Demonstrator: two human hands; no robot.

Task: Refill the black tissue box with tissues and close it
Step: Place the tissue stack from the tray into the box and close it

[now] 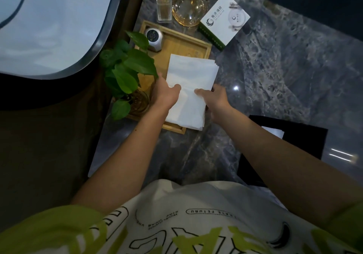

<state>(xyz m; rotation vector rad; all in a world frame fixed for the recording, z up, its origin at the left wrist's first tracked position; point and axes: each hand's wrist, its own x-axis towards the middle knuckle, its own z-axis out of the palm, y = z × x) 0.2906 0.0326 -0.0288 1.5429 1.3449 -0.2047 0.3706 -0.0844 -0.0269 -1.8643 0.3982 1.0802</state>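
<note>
A white stack of tissues (191, 81) is held flat above the wooden tray, both of my hands gripping it. My left hand (164, 92) grips its left edge with the thumb on top. My right hand (215, 98) grips its right edge, thumb on top too. The black tissue box (306, 136) lies on the marble table at the right, partly behind my right forearm, with a bit of white tissue (274, 131) showing in its opening.
A wooden tray (198, 44) holds a small round white device (154, 38) and a potted green plant (125, 71). Beyond it stand a glass cup (163, 4), a glass bowl (189, 6) and a white-green box (225, 22). A chair edge curves at left.
</note>
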